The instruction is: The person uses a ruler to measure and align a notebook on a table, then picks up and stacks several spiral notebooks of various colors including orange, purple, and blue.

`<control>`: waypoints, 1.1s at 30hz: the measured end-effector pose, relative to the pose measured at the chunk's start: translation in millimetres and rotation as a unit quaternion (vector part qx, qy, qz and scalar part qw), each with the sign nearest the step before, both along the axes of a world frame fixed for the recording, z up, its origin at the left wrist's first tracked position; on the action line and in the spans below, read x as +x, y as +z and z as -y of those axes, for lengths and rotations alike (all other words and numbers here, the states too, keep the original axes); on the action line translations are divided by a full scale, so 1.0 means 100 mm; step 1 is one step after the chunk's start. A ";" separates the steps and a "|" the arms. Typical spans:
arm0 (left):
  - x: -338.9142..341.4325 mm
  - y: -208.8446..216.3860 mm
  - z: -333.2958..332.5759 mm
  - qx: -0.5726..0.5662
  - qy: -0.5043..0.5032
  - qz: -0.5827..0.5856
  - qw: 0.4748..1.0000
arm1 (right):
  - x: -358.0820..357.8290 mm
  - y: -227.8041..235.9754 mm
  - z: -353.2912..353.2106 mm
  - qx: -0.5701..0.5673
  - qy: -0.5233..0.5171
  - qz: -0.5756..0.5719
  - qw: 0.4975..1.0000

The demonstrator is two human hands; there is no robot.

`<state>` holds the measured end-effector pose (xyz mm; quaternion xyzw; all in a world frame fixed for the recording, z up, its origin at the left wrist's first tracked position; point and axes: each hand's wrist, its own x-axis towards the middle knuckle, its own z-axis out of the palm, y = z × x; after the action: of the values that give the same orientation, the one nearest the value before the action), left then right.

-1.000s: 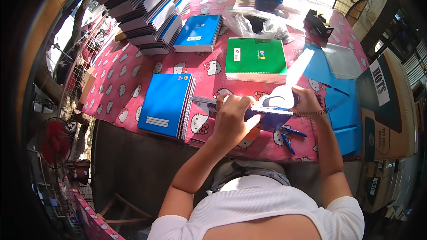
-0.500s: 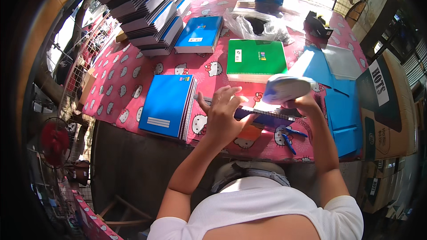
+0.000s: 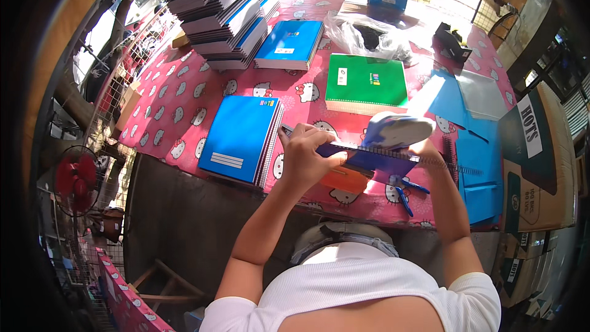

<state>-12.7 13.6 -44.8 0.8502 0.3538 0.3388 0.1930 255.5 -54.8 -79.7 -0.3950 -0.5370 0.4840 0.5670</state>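
My left hand (image 3: 303, 155) pinches the left end of a dark blue notebook (image 3: 386, 163), tilted with its punched, wire-bound edge up. At the notebook's right end is my right hand (image 3: 425, 150), its fingers curled and partly hidden. A rounded white-and-blue thing (image 3: 401, 131) of unclear kind stands against the notebook's upper edge and covers part of that hand. A loose spiral wire (image 3: 465, 169) runs out to the right past my right hand. Under the notebook lies an orange piece (image 3: 343, 181). Blue-handled pliers (image 3: 405, 197) rest on the table in front of it.
Left of my hands is a stack of blue notebooks (image 3: 239, 138). Beyond are a green notebook (image 3: 367, 81), another blue stack (image 3: 291, 43) and tall notebook piles (image 3: 215, 15). Blue sheets (image 3: 479, 175) and a large carton (image 3: 536, 154) stand on the right; a plastic bag (image 3: 393, 43) lies farther back.
The dark blue notebook has come up more upright. My left hand has closed on its left end from spread fingers. My right hand has dropped slightly toward the notebook's right end.
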 end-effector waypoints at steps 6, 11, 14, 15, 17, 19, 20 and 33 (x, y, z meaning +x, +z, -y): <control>0.02 0.00 0.03 0.078 0.004 -0.002 0.997 | 0.00 -0.03 -0.05 -0.064 0.013 -0.147 0.987; 0.00 0.01 -0.02 0.054 -0.009 -0.009 0.998 | 0.06 0.00 -0.26 -0.145 -0.030 0.319 0.936; -0.02 0.00 -0.04 0.088 -0.009 0.048 0.995 | -0.23 0.10 -0.21 -0.001 -0.008 -0.089 0.996; -0.02 0.04 -0.03 0.043 -0.020 0.055 0.997 | -0.21 0.13 -0.25 -0.063 -0.017 0.203 0.977; -0.05 0.08 -0.01 0.050 0.030 0.065 0.996 | -0.15 0.16 -0.45 -0.124 -0.035 0.528 0.839; -0.12 0.06 -0.04 0.093 0.077 0.045 0.992 | -0.13 0.08 -0.38 -0.088 0.011 0.086 0.992; -0.15 0.02 -0.05 0.048 0.066 0.070 0.994 | -0.16 0.12 -0.35 -0.090 0.007 0.165 0.982; -0.40 -0.18 -0.15 -0.228 0.042 0.260 0.937 | -0.52 0.17 -0.61 -0.089 0.029 -0.043 0.995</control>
<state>-53.2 28.8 -62.5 0.6501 0.3946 0.4658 0.4525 203.2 6.5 -62.8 -0.4071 -0.4778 0.5624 0.5382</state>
